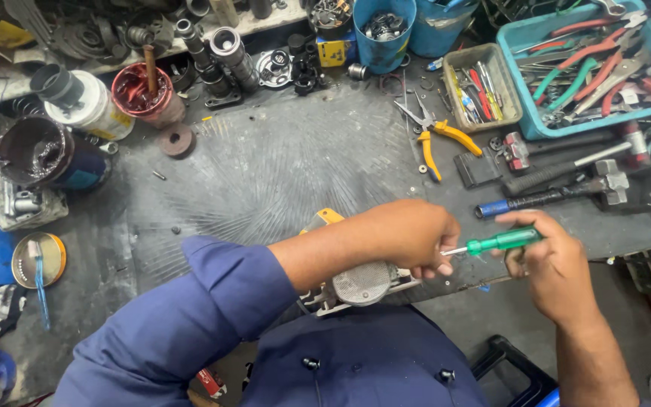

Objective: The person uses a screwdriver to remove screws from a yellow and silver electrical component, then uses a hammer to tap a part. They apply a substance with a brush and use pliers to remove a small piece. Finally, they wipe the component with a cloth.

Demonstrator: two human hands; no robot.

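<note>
Head view | my left hand point(408, 237) grips the power tool point(359, 283) | my right hand point(555, 264) clasps the green screwdriver point(500, 241), tip seemingly at the tool beneath my left fingers.

I see a dark, grimy workbench point(280, 162) — yellow-handled pliers point(437, 137) lie on it near a small tan tray point(508, 94) and a blue bin point(518, 41) of tools. Two hammers point(566, 181) rest at right; paint cans point(47, 154) and a round tin point(38, 260) sit at left.
</note>
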